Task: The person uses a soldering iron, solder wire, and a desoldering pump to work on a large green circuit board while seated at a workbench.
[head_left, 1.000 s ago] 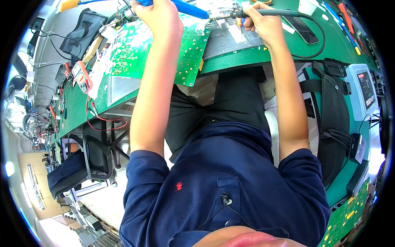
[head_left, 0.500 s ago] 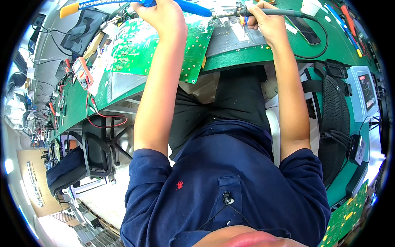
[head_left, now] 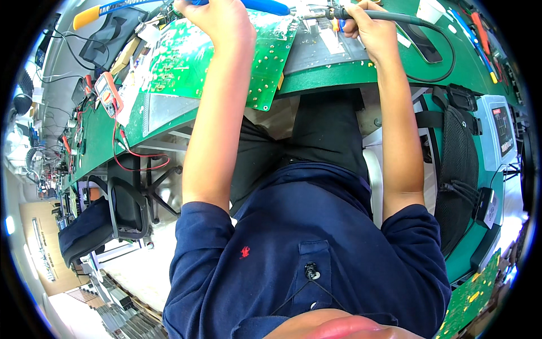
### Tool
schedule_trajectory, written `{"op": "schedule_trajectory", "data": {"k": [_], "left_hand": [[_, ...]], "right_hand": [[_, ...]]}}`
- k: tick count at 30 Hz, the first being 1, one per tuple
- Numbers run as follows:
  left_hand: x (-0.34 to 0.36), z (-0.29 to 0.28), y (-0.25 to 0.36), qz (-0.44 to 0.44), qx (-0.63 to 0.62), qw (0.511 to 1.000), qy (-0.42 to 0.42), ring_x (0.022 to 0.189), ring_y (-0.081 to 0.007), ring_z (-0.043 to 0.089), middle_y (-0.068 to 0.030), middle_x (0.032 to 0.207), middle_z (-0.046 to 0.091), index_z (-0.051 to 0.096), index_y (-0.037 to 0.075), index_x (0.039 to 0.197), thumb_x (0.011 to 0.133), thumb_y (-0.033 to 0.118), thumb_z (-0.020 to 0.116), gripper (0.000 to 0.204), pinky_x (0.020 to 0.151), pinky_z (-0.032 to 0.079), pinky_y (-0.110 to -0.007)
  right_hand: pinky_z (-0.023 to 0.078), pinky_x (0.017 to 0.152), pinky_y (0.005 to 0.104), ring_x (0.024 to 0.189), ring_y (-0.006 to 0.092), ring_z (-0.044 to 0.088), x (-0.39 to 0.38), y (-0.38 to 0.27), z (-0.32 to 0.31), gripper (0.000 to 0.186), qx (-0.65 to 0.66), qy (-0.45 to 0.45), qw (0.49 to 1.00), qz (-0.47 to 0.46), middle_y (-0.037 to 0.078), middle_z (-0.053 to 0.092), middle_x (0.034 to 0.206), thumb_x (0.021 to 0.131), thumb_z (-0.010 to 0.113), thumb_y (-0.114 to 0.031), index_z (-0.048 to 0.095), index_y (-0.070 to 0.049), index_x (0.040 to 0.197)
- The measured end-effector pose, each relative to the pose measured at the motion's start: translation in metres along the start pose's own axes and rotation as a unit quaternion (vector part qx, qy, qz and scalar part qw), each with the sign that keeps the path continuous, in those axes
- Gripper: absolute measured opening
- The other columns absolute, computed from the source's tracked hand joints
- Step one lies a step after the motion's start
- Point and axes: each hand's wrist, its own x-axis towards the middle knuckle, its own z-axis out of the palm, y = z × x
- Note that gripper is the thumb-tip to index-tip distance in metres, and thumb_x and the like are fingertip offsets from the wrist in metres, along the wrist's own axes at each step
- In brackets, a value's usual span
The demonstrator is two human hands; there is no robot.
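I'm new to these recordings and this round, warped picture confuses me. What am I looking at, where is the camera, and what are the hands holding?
The camera sits on a person's head and looks down through a fisheye lens, so the dark blue shirt fills the bottom and edges bend. Both bare arms reach up to a green bench. The left hand grips a blue-handled tool over a green circuit board. The right hand holds a soldering iron with a black cable. A multimeter with red leads lies at the left.

Green workbench [head_left: 316,79], black chair [head_left: 96,226]
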Motion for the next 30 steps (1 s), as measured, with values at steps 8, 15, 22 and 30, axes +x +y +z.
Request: {"op": "schedule_trajectory", "data": {"k": [8,15,22,30], "left_hand": [[-0.0065,0.0077,-0.0005,0.018,0.001,1.000,-0.023,0.059,-0.0161,0.053,-0.0060,0.067,0.050,0.040,0.003,0.098,0.087,0.004,0.053,0.016,0.061,0.047,-0.029],[-0.0083,0.0078,-0.0021,0.010,-0.015,1.000,-0.016,0.058,-0.0160,0.052,-0.0055,0.067,0.050,0.040,0.003,0.097,0.087,0.004,0.052,0.016,0.060,0.047,-0.029],[-0.0084,0.0086,-0.0011,0.020,-0.006,0.999,-0.035,0.057,-0.0156,0.052,-0.0050,0.065,0.049,0.039,0.004,0.095,0.086,0.003,0.051,0.015,0.060,0.047,-0.029],[-0.0031,0.0107,-0.0048,0.029,0.006,0.998,-0.051,0.056,-0.0155,0.052,-0.0053,0.064,0.049,0.039,0.003,0.093,0.085,0.003,0.050,0.014,0.058,0.047,-0.029]], "right_hand": [[0.044,0.040,0.0236,0.043,0.0131,0.054,0.0003,-0.0026,-0.0021,0.020,-0.025,-0.009,1.000,-0.009,0.009,0.058,0.055,0.087,0.057,-0.008,0.050,-0.003,0.068],[0.044,0.040,0.0235,0.043,0.0130,0.054,-0.0012,-0.0071,0.0001,0.020,-0.034,0.002,0.999,-0.006,0.009,0.058,0.054,0.086,0.057,-0.007,0.051,-0.002,0.068],[0.044,0.041,0.0236,0.043,0.0128,0.054,-0.0001,-0.0041,-0.0024,0.020,-0.022,0.000,1.000,-0.003,0.009,0.058,0.055,0.085,0.058,-0.007,0.052,-0.001,0.068],[0.044,0.041,0.0238,0.043,0.0130,0.054,-0.0002,-0.0042,-0.0010,0.020,-0.035,0.009,0.999,0.011,0.009,0.058,0.055,0.086,0.059,-0.008,0.052,-0.002,0.068]]}}
